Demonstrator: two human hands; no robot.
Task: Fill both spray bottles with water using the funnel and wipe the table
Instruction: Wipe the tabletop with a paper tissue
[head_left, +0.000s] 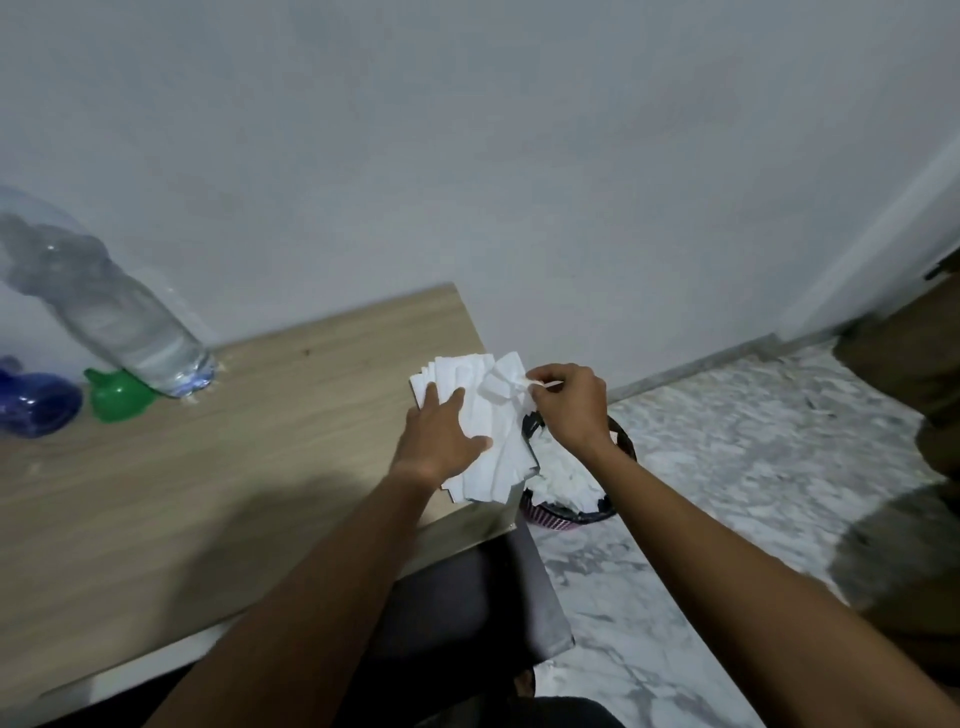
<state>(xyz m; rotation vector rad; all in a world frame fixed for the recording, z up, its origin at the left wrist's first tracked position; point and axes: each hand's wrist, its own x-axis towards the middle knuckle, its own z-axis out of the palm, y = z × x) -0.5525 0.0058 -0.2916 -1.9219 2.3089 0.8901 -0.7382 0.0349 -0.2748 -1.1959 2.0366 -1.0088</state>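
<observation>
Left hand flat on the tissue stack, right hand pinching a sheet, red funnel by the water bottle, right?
No: the head view shows the funnel is green, not red. The left hand flat on the tissue stack, right hand pinching a sheet: correct.

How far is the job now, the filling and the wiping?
Done: unclear; one blue spray bottle shows beside the green funnel, its fill hidden. In hand: the left hand presses the tissue stack, the right hand pinches one tissue. Left: wiping the table; crumpled tissues in the bin may mean some wiping happened.
</observation>
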